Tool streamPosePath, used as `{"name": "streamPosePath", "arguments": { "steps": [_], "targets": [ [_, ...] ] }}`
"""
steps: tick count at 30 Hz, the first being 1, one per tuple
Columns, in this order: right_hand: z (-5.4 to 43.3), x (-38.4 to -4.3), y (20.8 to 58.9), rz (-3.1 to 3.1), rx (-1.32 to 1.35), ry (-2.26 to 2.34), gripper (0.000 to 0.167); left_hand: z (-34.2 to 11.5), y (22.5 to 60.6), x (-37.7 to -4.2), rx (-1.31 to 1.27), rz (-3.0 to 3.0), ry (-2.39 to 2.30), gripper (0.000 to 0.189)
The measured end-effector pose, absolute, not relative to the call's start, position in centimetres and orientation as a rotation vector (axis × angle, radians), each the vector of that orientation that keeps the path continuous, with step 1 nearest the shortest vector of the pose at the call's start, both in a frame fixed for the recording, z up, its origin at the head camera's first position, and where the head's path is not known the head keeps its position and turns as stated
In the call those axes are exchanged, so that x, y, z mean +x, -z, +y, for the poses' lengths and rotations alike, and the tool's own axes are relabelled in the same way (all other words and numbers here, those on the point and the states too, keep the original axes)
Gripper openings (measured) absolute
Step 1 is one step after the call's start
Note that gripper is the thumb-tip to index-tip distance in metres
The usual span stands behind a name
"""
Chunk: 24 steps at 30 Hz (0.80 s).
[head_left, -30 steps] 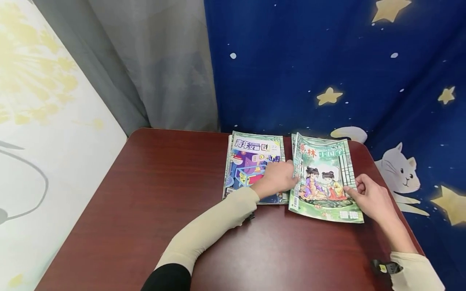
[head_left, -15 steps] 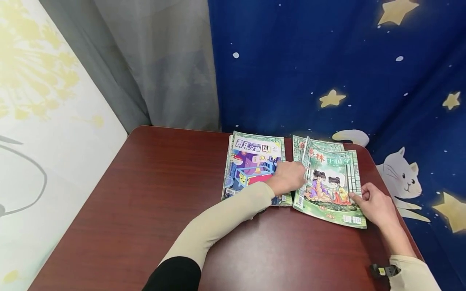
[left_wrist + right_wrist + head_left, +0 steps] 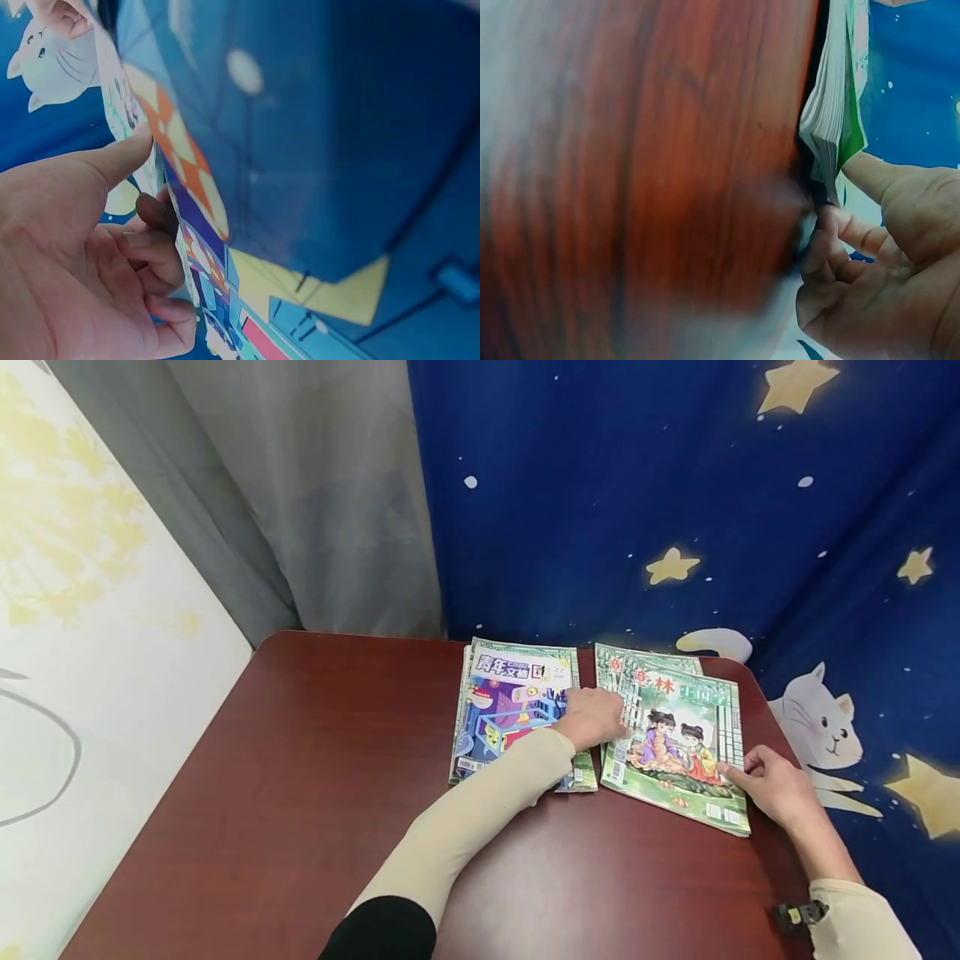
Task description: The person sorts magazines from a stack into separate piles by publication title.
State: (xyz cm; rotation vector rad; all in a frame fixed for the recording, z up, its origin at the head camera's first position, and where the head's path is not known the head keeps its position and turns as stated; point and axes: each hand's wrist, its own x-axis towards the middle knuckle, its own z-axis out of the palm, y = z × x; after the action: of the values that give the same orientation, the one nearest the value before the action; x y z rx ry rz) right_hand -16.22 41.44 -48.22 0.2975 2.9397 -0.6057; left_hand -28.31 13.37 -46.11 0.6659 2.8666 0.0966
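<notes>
Left of the green magazine [image 3: 678,747] and just beside it, the purple magazine [image 3: 498,702] lies on the table [image 3: 300,760], and my pale sleeve [image 3: 480,802] crosses over its lower right part. I should carry that forearm high, since a dragging cuff could shift the purple cover.

At the green magazine's left edge is my left hand [image 3: 591,720]: thumb and curled fingers appear to pinch that edge, though the tips are partly hidden. A light pinch seems best, enough to steer without creasing the paper.

The green magazine itself sits near the table's far right corner, askew, overlapping a second magazine [image 3: 610,670] with a matching border that peeks out past its far left corner. Any turn of the upper one wants both hands together, not a tug from one side.

At its right edge my right hand [image 3: 776,789] is clamped on it, thumb on the cover, fingers beneath. The page edges [image 3: 823,131] look slightly spread at the corner, so I'd tuck my fingers well under to gather the loose leaves.
</notes>
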Motion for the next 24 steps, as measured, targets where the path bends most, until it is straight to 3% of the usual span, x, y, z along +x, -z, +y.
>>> {"name": "streamPosePath", "arguments": {
  "steps": [5, 13, 20, 24],
  "targets": [
    [41.2, -16.2, 47.7, 2.948, 0.336, 0.589, 0.057, 13.4, 46.3, -28.5, 0.674, 2.918, -0.092, 0.038],
    [39.0, -15.5, 48.1, 3.048, 0.354, 0.546, 0.047, 12.5, 47.3, -27.9, 0.664, 2.911, -0.119, 0.045],
    [35.3, -15.4, 48.0, 3.132, 0.273, 0.545, 0.061, 9.9, 46.4, -28.9, 0.636, 2.696, -0.686, 0.061],
    [32.9, -15.4, 47.3, 3.198, 0.147, 0.59, 0.059, 7.2, 45.4, -29.0, 0.598, 2.618, -0.922, 0.067]
  ]
}}
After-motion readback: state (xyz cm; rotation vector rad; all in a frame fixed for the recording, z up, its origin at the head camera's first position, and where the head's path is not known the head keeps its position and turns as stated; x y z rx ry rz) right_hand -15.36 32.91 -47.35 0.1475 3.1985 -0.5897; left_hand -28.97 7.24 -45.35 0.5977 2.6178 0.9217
